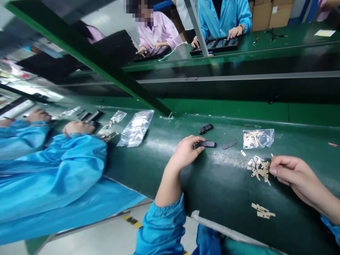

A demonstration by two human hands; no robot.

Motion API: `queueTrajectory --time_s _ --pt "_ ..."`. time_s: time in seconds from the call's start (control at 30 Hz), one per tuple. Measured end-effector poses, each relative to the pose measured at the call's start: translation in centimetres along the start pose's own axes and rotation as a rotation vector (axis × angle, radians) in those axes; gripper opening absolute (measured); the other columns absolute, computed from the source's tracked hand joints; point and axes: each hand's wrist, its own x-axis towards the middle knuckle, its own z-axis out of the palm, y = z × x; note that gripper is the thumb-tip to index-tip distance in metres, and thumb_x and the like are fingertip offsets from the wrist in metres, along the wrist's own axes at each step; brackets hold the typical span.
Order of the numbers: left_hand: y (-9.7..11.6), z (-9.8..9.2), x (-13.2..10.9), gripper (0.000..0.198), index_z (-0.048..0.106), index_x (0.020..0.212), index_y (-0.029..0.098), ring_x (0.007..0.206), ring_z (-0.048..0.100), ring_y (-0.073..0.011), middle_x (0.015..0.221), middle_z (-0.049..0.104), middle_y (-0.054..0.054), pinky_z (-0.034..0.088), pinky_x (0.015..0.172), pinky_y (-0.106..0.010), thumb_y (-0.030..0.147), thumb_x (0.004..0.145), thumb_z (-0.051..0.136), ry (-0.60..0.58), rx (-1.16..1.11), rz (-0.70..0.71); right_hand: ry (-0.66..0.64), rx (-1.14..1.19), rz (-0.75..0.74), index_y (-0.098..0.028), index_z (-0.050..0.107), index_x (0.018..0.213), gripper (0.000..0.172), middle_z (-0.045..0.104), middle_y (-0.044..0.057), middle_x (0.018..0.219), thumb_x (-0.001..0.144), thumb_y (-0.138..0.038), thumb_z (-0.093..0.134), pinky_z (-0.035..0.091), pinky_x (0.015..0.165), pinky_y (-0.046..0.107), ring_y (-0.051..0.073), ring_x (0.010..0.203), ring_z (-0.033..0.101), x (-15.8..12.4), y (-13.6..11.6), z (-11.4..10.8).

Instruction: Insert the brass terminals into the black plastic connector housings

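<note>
My left hand (187, 150) grips one end of a small, long black plastic part (209, 144) between thumb and fingers, low over the green bench. Just beyond it lies a black slotted piece (205, 129), and to its right a flat dark strip (229, 144). At the right edge of a loose pile of small cream-coloured flat strips (259, 168), my right hand (288, 169) is closed in a pinch. Something small and dark shows at its fingertips, too small to name. A clear bag (258, 138) with more such strips lies behind the pile.
Several cream strips (262, 211) lie nearer the bench's front edge. A clear plastic bag (136, 128) rests left, beside a co-worker's blue sleeve (79, 152). A green post (106, 67) slants down to the bench. Across, other people handle black trays (217, 46).
</note>
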Motion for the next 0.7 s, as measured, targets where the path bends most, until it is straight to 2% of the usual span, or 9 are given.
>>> queueTrajectory --time_s 0.07,0.13,0.17,0.2,0.27,0.33,0.5,0.7 --pt "-0.3 -0.1 0.1 0.04 0.07 0.123 0.026 0.102 0.066 -0.0218 0.114 0.071 -0.004 0.049 0.09 -0.03 0.025 0.084 0.065 0.029 0.009 -0.053 -0.004 0.003 0.005 -0.019 0.076 0.073 0.023 0.061 0.002 0.068 0.074 -0.04 0.085 0.031 0.052 0.024 0.01 0.056 0.04 0.1 0.0 0.0" --pt "-0.3 0.0 0.2 0.034 0.069 0.119 0.022 0.09 0.067 -0.0226 0.104 0.073 -0.006 0.05 0.079 -0.032 0.03 0.088 0.06 0.069 0.032 -0.168 -0.003 0.003 0.002 -0.019 0.076 0.072 0.022 0.06 0.002 0.066 0.074 -0.039 0.085 0.029 0.051 0.024 0.01 0.056 0.039 0.1 0.0 0.0" --pt "-0.2 0.1 0.2 0.028 0.071 0.109 0.02 0.083 0.067 -0.0238 0.093 0.073 -0.007 0.048 0.073 -0.033 0.037 0.091 0.056 0.079 0.048 -0.233 -0.002 0.003 0.0 -0.019 0.076 0.072 0.022 0.06 0.001 0.066 0.073 -0.039 0.085 0.028 0.051 0.024 0.01 0.056 0.038 0.1 0.0 0.0" --pt "0.1 0.2 0.3 0.032 0.071 0.096 0.02 0.077 0.066 -0.0251 0.083 0.072 -0.007 0.046 0.068 -0.034 0.045 0.094 0.052 0.079 0.062 -0.291 -0.001 0.004 -0.001 -0.018 0.076 0.072 0.022 0.059 0.001 0.065 0.073 -0.039 0.085 0.027 0.051 0.024 0.01 0.055 0.037 0.2 0.0 0.0" --pt "0.9 0.5 0.6 0.052 0.065 0.072 0.022 0.07 0.064 -0.0275 0.068 0.067 -0.008 0.041 0.062 -0.034 0.066 0.093 0.047 0.058 0.082 -0.358 -0.005 0.004 0.009 -0.018 0.076 0.073 0.022 0.058 0.001 0.064 0.073 -0.038 0.085 0.026 0.052 0.025 0.01 0.055 0.037 0.3 0.2 -0.1" --pt "2.0 0.8 0.9 0.06 0.06 0.065 0.023 0.071 0.064 -0.0286 0.067 0.067 -0.008 0.038 0.062 -0.034 0.078 0.086 0.05 0.038 0.077 -0.359 -0.007 0.007 0.022 -0.017 0.076 0.073 0.022 0.058 0.001 0.063 0.073 -0.038 0.084 0.026 0.052 0.025 0.01 0.056 0.037 0.4 0.3 -0.1" --pt "3.8 1.5 1.0 0.05 0.063 0.081 0.024 0.078 0.067 -0.0244 0.082 0.073 -0.004 0.041 0.063 -0.03 0.074 0.08 0.065 0.02 -0.05 -0.258 0.001 0.03 0.037 -0.017 0.075 0.073 0.024 0.057 0.0 0.062 0.071 -0.038 0.085 0.023 0.052 0.025 0.009 0.055 0.036 0.5 0.3 0.0" --pt "2.3 2.8 0.7 0.04 0.059 0.079 0.021 0.061 0.066 -0.0188 0.071 0.069 -0.002 0.046 0.059 -0.027 0.059 0.079 0.072 0.071 -0.242 -0.21 -0.009 0.035 0.021 -0.017 0.074 0.073 0.023 0.057 0.0 0.062 0.073 -0.038 0.084 0.022 0.052 0.025 0.009 0.055 0.037 0.4 0.4 -0.2"
